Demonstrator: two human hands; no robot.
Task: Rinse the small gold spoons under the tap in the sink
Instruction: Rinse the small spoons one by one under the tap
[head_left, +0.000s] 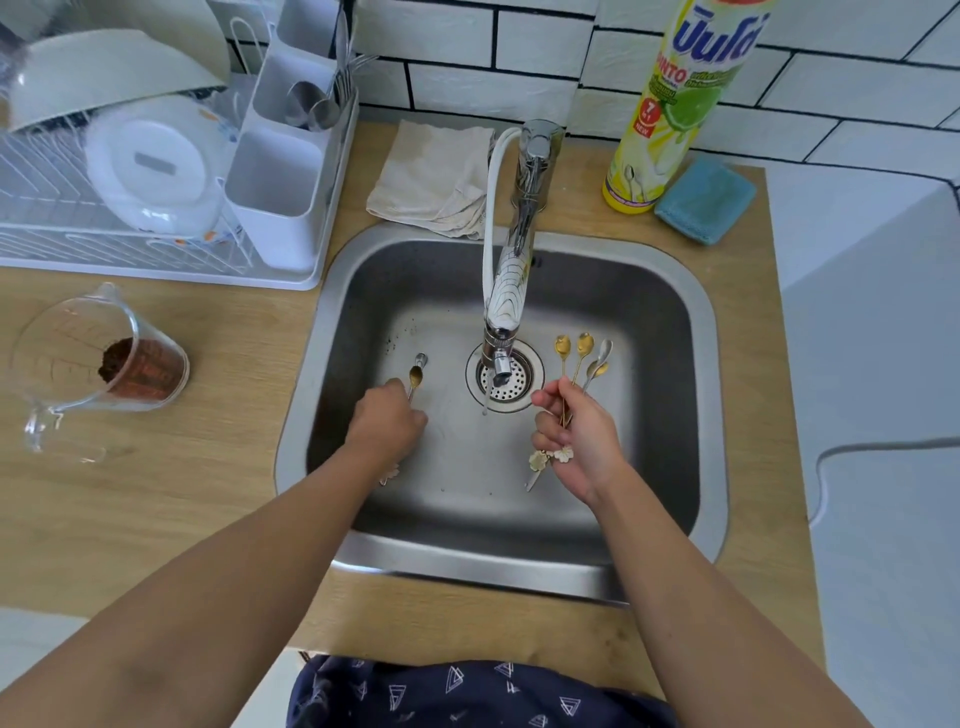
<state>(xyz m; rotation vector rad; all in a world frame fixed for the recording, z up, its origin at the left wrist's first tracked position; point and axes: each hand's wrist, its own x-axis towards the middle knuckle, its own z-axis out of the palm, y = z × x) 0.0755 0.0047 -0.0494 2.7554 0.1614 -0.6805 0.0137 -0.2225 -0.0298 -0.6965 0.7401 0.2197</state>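
**Both hands hold small spoons either side of a running tap**

Over a steel sink (691, 332), the right hand (576, 441) grips a fanned bunch of gold spoons (576, 358) by their handles, bowls pointing away, just right of the thin stream from the tap (511, 270). The left hand (387, 421) curls round a second pair of spoons (416, 371), left of the stream, likely waiting its turn. A dish rack (130, 208), measuring jug (88, 364), cloth (431, 176), detergent bottle (670, 104) and sponge (706, 200) surround the sink; nothing blocks the water.
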